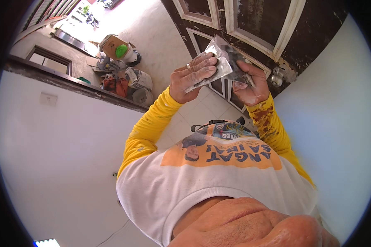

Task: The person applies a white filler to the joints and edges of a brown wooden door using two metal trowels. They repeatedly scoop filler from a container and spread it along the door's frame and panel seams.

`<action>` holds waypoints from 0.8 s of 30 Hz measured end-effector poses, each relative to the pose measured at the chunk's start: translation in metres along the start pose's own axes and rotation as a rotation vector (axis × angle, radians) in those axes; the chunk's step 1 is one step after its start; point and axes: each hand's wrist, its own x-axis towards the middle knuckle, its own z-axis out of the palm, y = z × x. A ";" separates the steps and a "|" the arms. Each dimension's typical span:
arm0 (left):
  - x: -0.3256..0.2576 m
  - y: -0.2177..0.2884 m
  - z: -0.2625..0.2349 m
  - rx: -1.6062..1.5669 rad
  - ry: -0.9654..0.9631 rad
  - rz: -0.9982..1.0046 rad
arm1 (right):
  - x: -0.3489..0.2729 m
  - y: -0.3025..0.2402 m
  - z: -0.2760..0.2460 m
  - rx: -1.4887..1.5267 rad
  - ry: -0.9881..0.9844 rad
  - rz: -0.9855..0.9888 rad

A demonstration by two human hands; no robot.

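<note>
My left hand, dusted with white and wearing a ring, holds a thin flat plate smeared with white paste. Its fingers lie across the plate's upper face. My right hand pinches a grey, flat, blade-like piece between thumb and fingers. The two pieces meet or overlap at their edges; any handles are hidden. Just beyond them stands a dark brown panelled door, its mouldings covered in patchy white and its paint chipped.
A round metal doorknob is close to my right hand. Across the opening at left, a cardboard box, a white bucket and filled sacks are heaped. White walls flank me, and pale floor tiles lie below.
</note>
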 end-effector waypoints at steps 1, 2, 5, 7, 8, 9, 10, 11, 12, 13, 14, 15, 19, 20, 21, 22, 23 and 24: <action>-0.004 -0.002 -0.004 0.114 -0.160 0.007 | -0.004 -0.001 0.006 -0.027 0.006 -0.037; -0.009 -0.006 -0.009 0.227 -0.321 0.013 | -0.006 -0.004 0.013 -0.054 0.012 -0.074; -0.028 -0.006 -0.007 0.235 -0.485 -0.006 | -0.029 -0.029 0.016 -1.224 -0.169 -0.898; -0.056 -0.024 -0.015 0.351 -0.273 -0.258 | -0.032 -0.027 0.028 -1.604 -0.037 -1.307; -0.064 -0.028 -0.026 0.439 -0.117 -0.509 | -0.027 -0.020 0.032 -1.370 0.076 -1.246; -0.066 -0.029 -0.025 0.246 0.097 -0.670 | -0.020 -0.011 0.037 -1.150 0.178 -1.169; -0.066 -0.030 -0.023 0.037 0.352 -0.776 | -0.011 -0.003 0.024 -1.192 0.169 -1.267; -0.053 -0.027 -0.009 -0.449 0.635 -0.745 | 0.002 0.007 -0.003 -1.235 0.153 -1.365; -0.041 -0.024 -0.002 -0.942 0.900 -0.667 | 0.013 0.016 -0.020 -1.276 0.132 -1.463; -0.029 -0.022 -0.003 -1.254 0.928 -0.752 | 0.021 0.028 -0.022 -1.362 0.102 -1.500; -0.029 -0.024 0.002 -1.103 0.919 -0.755 | 0.027 0.037 -0.022 -1.449 0.071 -1.535; -0.034 -0.024 0.005 -0.941 0.913 -0.762 | 0.025 0.042 -0.018 -1.589 0.056 -1.404; -0.043 -0.038 -0.005 -0.691 0.907 -0.706 | 0.013 0.046 0.013 -2.117 -0.168 -0.800; -0.043 -0.038 -0.011 -0.826 0.947 -0.748 | 0.011 0.044 0.009 -2.279 -0.160 -0.688; -0.042 -0.038 -0.016 -0.966 0.992 -0.791 | 0.008 0.038 0.003 -2.444 -0.150 -0.570; -0.029 -0.031 -0.028 -1.245 1.016 -0.849 | 0.008 0.034 -0.001 -2.605 -0.134 -0.447; -0.022 -0.028 -0.035 -1.528 1.027 -0.901 | 0.004 0.036 -0.004 -2.442 0.023 -0.606; -0.033 -0.035 -0.035 -1.794 0.830 -0.795 | 0.011 0.040 0.000 -2.391 -0.093 -0.829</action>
